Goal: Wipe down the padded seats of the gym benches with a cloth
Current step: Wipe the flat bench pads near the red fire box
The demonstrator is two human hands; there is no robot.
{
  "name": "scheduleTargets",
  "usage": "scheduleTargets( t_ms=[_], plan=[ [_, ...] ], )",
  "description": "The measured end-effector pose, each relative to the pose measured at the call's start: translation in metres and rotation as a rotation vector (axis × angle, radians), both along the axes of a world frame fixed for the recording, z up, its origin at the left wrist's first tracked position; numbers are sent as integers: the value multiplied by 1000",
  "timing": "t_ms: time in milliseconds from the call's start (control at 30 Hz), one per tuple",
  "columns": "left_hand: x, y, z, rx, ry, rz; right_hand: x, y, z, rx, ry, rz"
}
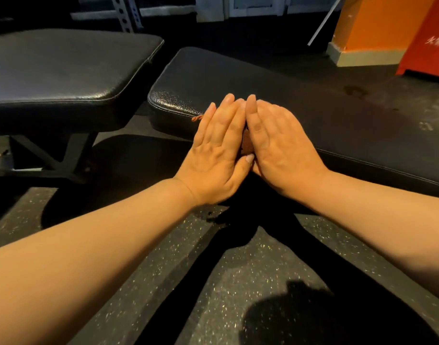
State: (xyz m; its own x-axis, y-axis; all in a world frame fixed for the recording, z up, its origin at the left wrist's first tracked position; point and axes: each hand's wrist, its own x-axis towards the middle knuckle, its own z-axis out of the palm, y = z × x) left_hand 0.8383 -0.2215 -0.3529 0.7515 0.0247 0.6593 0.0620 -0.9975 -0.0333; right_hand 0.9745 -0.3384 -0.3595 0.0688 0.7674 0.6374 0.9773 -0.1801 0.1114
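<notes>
My left hand [217, 150] and my right hand [279, 148] lie side by side, fingers straight, pressing a brown cloth [247, 145] between the palms. Only a sliver of the cloth shows between the hands, plus a frayed orange edge at the left fingers. The hands hover over the near edge of a long black padded bench [313, 113] that runs off to the right. A second black padded seat [59, 70] stands to the left, apart from the first.
The left seat's dark metal frame [51, 160] reaches the speckled rubber floor [250, 270]. An orange pillar [377, 28] and a red cabinet [430, 41] stand at the back right. A perforated rack upright [124, 13] is behind the left seat.
</notes>
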Motion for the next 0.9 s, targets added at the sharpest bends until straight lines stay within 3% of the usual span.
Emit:
scheduleTargets(
  t_ms=[133, 300, 433, 533, 733, 900],
  plan=[
    [-1, 2, 2, 62, -29, 25, 19, -20, 11, -71, -130, 58],
    [-3, 13, 9, 158, -25, 202, 11, -32, 23, -132, -37, -145],
    [-11, 19, 15, 189, 51, 203, -15, 3, 26, -67, -86, 206],
    [-25, 32, 21, 268, 31, 168, -3, 10, 24, -74, -161, 292],
    [-31, 53, 21, 149, -71, 269, 34, -32, 6, -82, -80, 204],
    [-18, 40, 14, 125, -155, 306, -21, 36, 22, 77, -28, 211]
  ],
)
